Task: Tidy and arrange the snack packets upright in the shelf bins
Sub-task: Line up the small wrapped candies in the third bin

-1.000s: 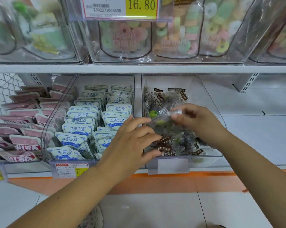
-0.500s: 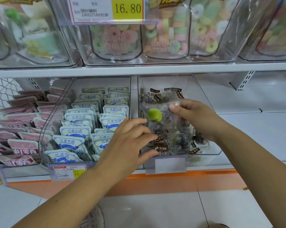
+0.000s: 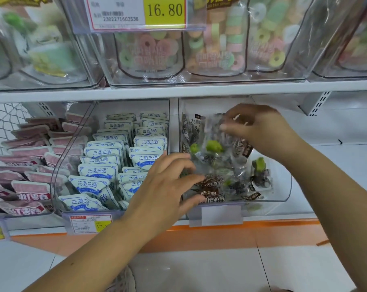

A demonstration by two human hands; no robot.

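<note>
- I see a white metal shelf board (image 3: 199,90) running across the view, with three clear plastic bins side by side below it.
- The right clear bin (image 3: 283,186) holds the loose transparent packets of dark and green sweets (image 3: 212,186). They lie flat and overlap, so I cannot count them.
- The middle clear bin (image 3: 73,142) holds white-and-blue flat packets (image 3: 98,171) in two rows. They stand leaning back with their top edges up.
- The left bin holds pink flat packets (image 3: 28,188), lying tilted.
- My left hand (image 3: 167,186) is at the right bin's front left corner. Its fingers are spread and lightly bent, with the tips resting on the loose packets.
- My right hand (image 3: 260,131) is over the right bin, thumb and fingertips pinching the top edge of one packet.
- That one transparent packet with green sweets (image 3: 215,147) hangs upright above the pile, its long axis near vertical and its sealed top edge up.
</note>
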